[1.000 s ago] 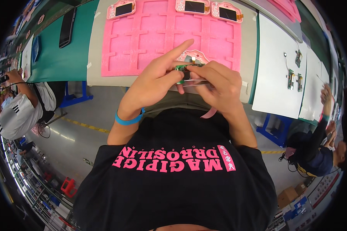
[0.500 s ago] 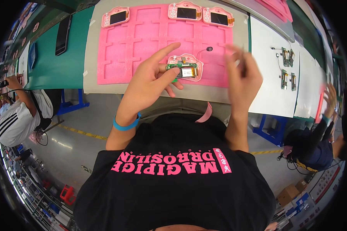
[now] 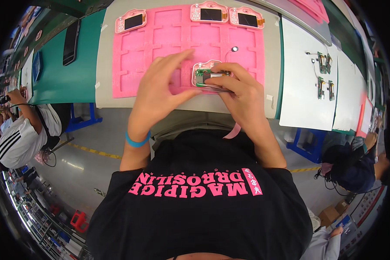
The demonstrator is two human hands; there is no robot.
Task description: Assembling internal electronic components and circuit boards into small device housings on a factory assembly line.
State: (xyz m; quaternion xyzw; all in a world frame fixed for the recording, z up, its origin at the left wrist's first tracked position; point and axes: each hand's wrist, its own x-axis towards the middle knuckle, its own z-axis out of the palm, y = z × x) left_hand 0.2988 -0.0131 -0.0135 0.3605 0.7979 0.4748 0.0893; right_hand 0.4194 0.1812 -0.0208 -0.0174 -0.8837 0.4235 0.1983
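My left hand (image 3: 160, 93) and my right hand (image 3: 238, 93) meet over a pink device shell (image 3: 206, 71) that lies on the pink foam tray (image 3: 138, 56). A small green circuit board (image 3: 200, 72) sits in the shell, with a thin wire running up to a round speaker (image 3: 234, 49). My right hand holds a thin pair of tweezers (image 3: 216, 89) just below the board. My left fingers press on the shell's left edge. My palms hide the lower part of the shell.
Three pink screen units (image 3: 133, 21) (image 3: 210, 13) (image 3: 245, 18) lie along the tray's far edge. Several green boards (image 3: 323, 63) rest on a white sheet at right. A dark phone (image 3: 70, 35) lies on the green mat. Other people work at both sides.
My right hand came back from the right and settled on the shell with the tweezers. The board that my left hand held above the shell now lies inside it.
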